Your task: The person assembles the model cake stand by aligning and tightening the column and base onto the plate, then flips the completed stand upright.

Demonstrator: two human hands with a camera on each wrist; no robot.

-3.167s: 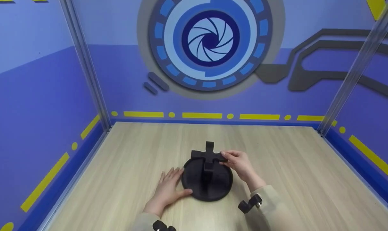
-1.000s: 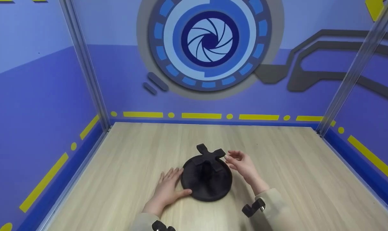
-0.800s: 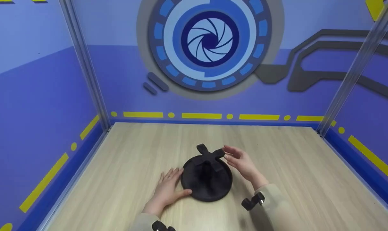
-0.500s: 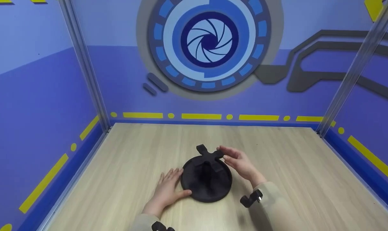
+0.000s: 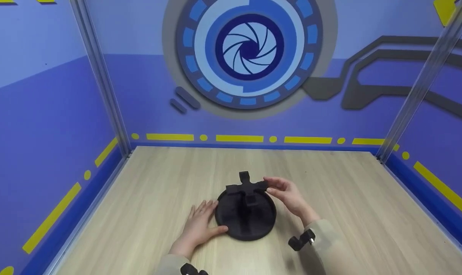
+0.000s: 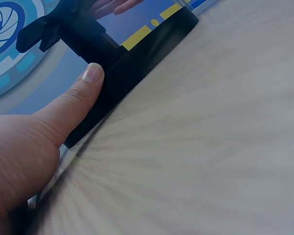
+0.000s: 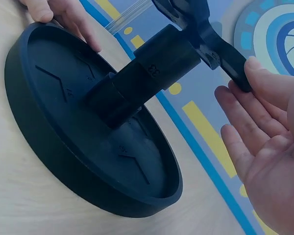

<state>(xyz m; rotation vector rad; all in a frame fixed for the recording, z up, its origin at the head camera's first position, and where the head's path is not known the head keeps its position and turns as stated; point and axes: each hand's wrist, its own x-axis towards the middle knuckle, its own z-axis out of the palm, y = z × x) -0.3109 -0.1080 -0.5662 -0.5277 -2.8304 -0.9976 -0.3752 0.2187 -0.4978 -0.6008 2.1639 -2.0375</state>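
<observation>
A black round base with a raised rim lies flat on the table. From its middle rises a thick black post, topped by a four-armed black cross piece. My left hand rests at the base's left side, fingers spread and nearly straight; in the left wrist view its thumb lies against the rim. My right hand is at the cross piece's right arm, holding the arm's end between thumb and fingers, as the right wrist view shows. Raised marks show inside the base.
The pale wooden table has blue panels behind and at both sides, with metal posts at the back corners. Black wrist mounts sit on both sleeves.
The cross piece has turned clockwise since half a second ago, its arms going from slanted to nearly square with the table. The right hand followed its right arm slightly. Left hand and base stayed put.
</observation>
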